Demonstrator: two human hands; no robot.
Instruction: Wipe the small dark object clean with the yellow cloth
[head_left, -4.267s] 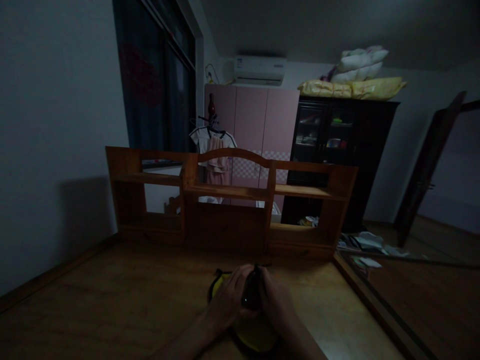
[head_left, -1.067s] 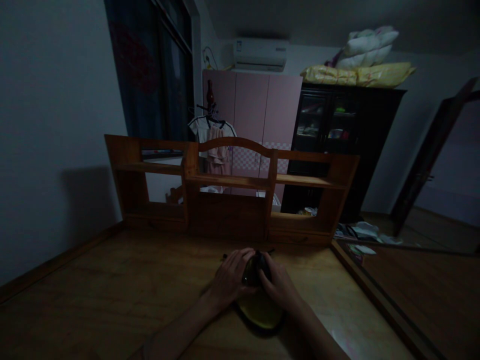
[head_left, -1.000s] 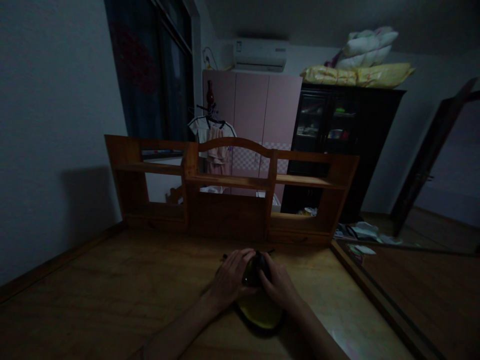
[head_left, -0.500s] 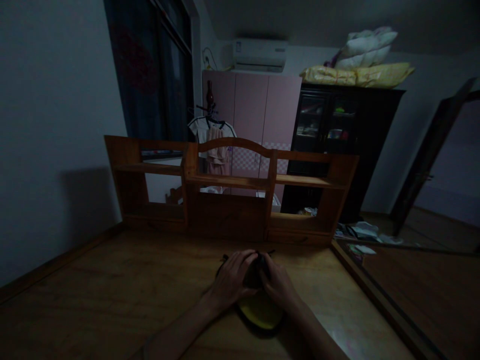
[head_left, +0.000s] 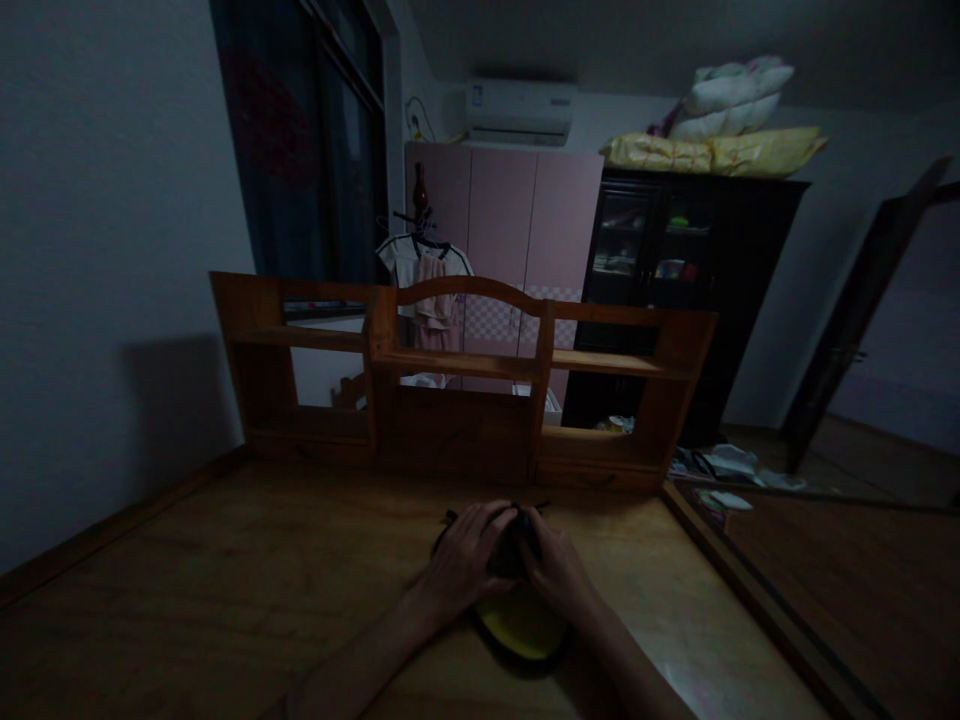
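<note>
What looks like a dark sandal [head_left: 523, 624] with a yellow footbed lies on the wooden desk, its rounded end toward me. Both hands are around its dark upper part. My left hand [head_left: 466, 560] wraps the left side, fingers bent over the top and thumb reaching inward. On the opposite side my right hand [head_left: 556, 566] grips the dark piece with curled fingers, the two hands nearly meeting at the top. Thin dark ends, perhaps straps, stick out beyond both hands. The far part of the sandal is hidden under my fingers, and the dim light blurs its details.
A wooden shelf unit [head_left: 457, 430] stands along the back of the desk [head_left: 300, 560]. A raised wooden edge [head_left: 750, 600] bounds the desk on the right. A white wall [head_left: 112, 300] closes the left side. Behind are a pink wardrobe [head_left: 499, 210] and a black cabinet [head_left: 750, 250].
</note>
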